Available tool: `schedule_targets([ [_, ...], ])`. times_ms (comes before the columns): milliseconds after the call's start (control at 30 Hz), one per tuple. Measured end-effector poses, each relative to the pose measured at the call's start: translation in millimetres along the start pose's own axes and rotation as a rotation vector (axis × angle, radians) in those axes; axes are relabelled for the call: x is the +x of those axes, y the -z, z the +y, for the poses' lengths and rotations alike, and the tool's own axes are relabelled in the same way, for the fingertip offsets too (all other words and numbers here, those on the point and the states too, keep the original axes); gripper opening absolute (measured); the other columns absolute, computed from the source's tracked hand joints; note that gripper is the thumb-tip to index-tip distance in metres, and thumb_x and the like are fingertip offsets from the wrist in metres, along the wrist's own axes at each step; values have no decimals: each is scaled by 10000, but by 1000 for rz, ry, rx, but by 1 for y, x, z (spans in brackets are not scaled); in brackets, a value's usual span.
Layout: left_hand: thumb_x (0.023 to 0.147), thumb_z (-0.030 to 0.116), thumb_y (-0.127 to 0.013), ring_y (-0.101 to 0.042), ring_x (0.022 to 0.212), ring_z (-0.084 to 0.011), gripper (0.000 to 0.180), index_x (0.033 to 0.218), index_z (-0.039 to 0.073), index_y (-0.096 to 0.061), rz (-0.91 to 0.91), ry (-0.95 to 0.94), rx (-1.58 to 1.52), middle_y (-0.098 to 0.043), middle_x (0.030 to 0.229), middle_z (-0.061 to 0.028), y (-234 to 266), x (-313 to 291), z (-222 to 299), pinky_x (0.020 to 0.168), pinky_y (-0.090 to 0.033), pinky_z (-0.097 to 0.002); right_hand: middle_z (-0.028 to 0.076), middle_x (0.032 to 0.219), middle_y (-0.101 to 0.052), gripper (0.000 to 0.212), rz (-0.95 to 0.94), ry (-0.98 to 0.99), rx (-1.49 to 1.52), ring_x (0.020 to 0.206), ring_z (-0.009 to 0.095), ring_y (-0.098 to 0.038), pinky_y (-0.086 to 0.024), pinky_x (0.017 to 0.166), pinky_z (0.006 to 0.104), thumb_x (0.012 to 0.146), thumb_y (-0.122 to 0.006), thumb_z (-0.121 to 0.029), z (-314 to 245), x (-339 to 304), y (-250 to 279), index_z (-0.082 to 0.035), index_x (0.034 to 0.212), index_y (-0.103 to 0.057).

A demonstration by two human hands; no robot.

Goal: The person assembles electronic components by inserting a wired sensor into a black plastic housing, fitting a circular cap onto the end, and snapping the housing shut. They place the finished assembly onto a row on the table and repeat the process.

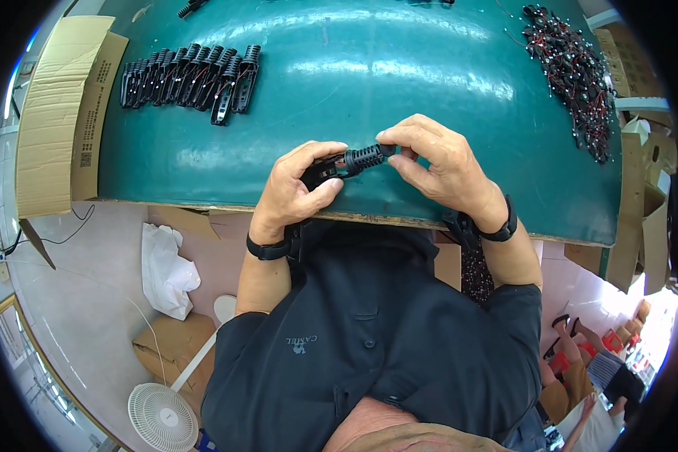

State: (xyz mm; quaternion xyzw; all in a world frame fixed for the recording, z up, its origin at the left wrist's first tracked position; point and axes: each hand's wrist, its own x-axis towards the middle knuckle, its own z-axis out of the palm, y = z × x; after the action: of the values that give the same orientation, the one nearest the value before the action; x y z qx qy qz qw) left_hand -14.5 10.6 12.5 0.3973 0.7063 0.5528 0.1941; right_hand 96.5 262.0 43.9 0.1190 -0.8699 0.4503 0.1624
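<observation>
My left hand is closed around a black plastic handle-like part with a ribbed, coil-like end, held above the table's near edge. The ribbed end points right, toward my right hand. Thumb and forefinger of that hand pinch a small black piece at the tip of the ribbed end. Whether this piece is separate or joined to the part, I cannot tell. My left fingers hide much of the part's body.
Several similar black parts lie in a row at the far left of the green table. At the far right is a heap of small black pieces with red wires. A cardboard box stands on the left; a white fan is below.
</observation>
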Motion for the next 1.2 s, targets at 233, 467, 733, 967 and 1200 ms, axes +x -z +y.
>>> schedule_targets([
  [233, 799, 22, -766, -701, 897, -199, 435, 1230, -5, -714, -5, 2, -5, -745, 1012, -99, 2, -1, -2, 830, -550, -313, 96, 1060, -713, 353, -4, -50, 118, 817, 151, -683, -580, 714, 278, 860, -730, 122, 8, -3, -8, -15, 1185, -720],
  [467, 790, 38, -786, -703, 883, -205, 415, 1201, 5, -742, 13, 3, 14, -747, 1014, -105, 2, -1, -4, 800, -555, -318, 87, 1132, -709, 311, -50, -249, 284, 869, 108, -682, -590, 759, 251, 906, -726, 105, 3, -8, -6, 3, 1200, -712],
  [733, 781, 57, -797, -700, 971, -224, 433, 1209, 1, -752, 71, -49, -2, -741, 1092, -130, 3, -2, -9, 866, -545, -326, 97, 1189, -689, 273, -15, -485, 585, 976, 141, -712, -600, 872, 251, 948, -709, 91, 8, -14, -7, 36, 1214, -688],
  [967, 765, 46, -806, -691, 894, -208, 417, 1180, 16, -765, 101, -113, -8, -740, 1028, -115, 0, 0, -12, 779, -550, -319, 110, 1244, -638, 266, -10, -374, 568, 1060, 149, -678, -587, 907, 268, 938, -684, 125, 9, -11, -7, 30, 1186, -690],
  [1200, 768, 46, -810, -682, 847, -202, 414, 1178, 11, -764, 48, -45, 16, -738, 993, -113, 2, -1, -9, 755, -543, -312, 102, 1228, -625, 286, -22, -304, 477, 1046, 148, -660, -576, 896, 276, 920, -671, 146, 6, -10, -10, 7, 1169, -698],
])
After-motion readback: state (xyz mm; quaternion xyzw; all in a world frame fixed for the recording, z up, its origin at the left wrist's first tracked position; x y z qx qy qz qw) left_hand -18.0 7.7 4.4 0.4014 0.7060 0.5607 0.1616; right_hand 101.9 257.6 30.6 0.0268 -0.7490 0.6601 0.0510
